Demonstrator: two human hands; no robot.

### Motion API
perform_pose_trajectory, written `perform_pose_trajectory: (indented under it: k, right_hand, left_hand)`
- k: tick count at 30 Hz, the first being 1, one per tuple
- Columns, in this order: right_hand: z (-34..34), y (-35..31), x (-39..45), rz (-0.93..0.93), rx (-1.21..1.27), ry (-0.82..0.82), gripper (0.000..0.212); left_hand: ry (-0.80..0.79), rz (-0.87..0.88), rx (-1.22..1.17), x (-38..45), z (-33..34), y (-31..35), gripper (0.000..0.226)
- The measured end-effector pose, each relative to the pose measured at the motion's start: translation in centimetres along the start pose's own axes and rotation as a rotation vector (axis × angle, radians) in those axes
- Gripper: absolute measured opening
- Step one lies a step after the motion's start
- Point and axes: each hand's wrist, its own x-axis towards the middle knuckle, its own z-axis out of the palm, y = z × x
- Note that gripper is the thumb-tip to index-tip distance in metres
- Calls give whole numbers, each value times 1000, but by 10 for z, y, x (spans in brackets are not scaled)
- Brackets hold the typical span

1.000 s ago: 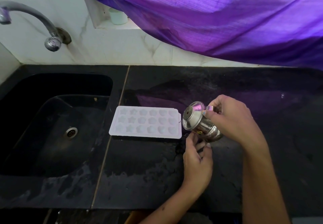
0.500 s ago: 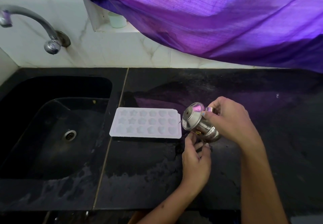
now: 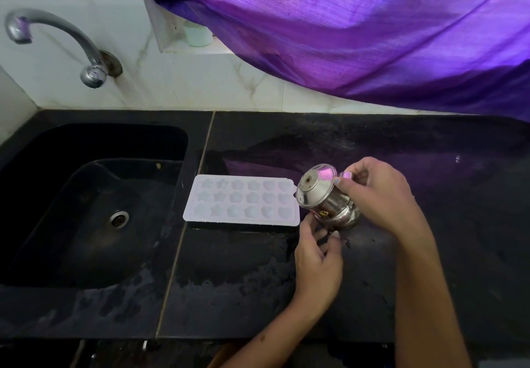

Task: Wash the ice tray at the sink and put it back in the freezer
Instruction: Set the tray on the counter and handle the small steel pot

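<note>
You are gripping a tilted steel pot (image 3: 329, 198) in your right hand (image 3: 381, 195), your left hand (image 3: 317, 255) touching its underside with curled fingers. The ice tray (image 3: 242, 199) is lying on the wet counter (image 3: 243, 281), just right of the sink (image 3: 94, 204). Keep the spout low over the tray; the tap (image 3: 54, 40) is standing well apart.

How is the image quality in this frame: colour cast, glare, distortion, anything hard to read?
Head view: the purple curtain tints the scene and mirrors as a violet sheen on the wet black counter; the steel container shows bright reflections; wide-angle bending curves the counter edge; the sink is too dark for detail; the ice tray reads sharply.
</note>
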Motion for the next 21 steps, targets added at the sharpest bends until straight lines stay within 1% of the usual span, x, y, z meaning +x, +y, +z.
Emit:
perform_pose_trajectory:
  k: [4, 10, 15, 21]
  right_hand:
    - [4, -8, -1, -40, -27, -3, 9]
    - [13, -20, -2, -118, -136, -12, 9]
    - [18, -24, -2, -134, -188, 0, 6]
    - [25, -27, -2, -157, -232, 16, 7]
  left_hand:
    - [32, 0, -2, 2, -3, 0, 44]
    - [52, 0, -30, 4, -5, 1, 45]
    - [73, 2, -46, 4, -4, 0, 42]
    - [66, -2, -60, 4, -7, 0, 44]
